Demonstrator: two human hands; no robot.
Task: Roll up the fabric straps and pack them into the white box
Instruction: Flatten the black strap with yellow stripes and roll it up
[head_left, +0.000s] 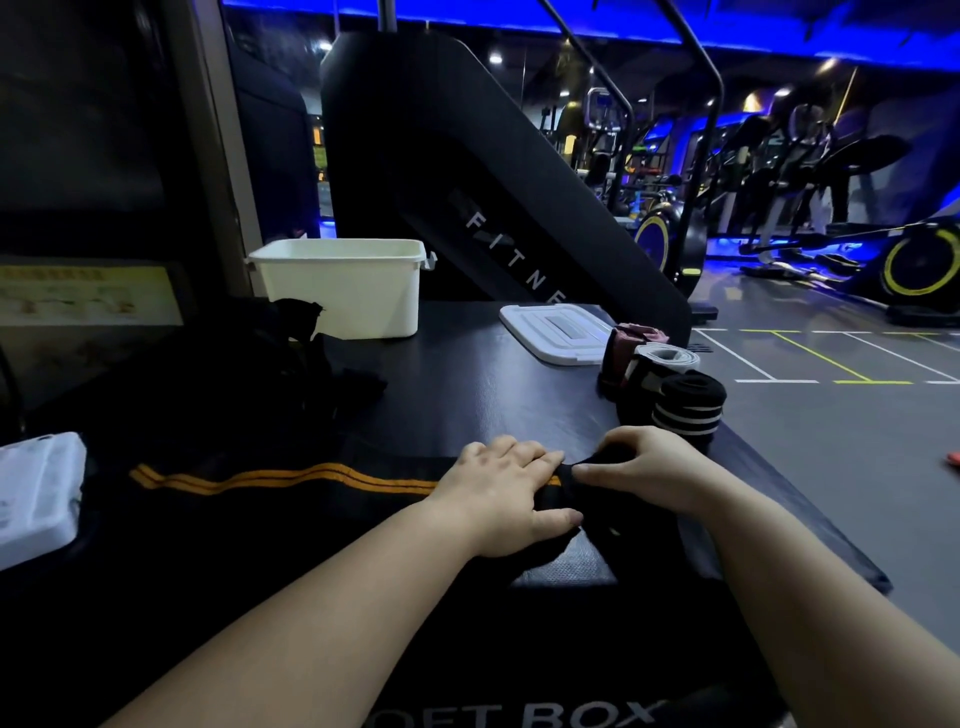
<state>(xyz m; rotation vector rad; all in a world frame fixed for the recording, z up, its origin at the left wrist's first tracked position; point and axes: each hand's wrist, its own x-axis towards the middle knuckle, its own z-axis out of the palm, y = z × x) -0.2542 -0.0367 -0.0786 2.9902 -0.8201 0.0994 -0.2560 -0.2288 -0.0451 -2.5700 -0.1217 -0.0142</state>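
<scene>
Dim gym, black padded table (493, 379): my left hand (506, 483) presses flat on the near orange-striped strap (285, 480) while my right hand (639, 467) pinches its started roll, which I judge needs tight winding leftward before reaching the far white box (343, 286).

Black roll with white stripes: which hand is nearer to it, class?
Right. The right hand grips the orange-striped strap just in front of the black roll; the left hand presses the strap farther left.

Both bare forearms are reaching forward, angling inward. The left hand (506, 488) is pressing flat with straight fingers, while the right hand (644, 467) is curling its fingers, pinching the strap (285, 480).
</scene>
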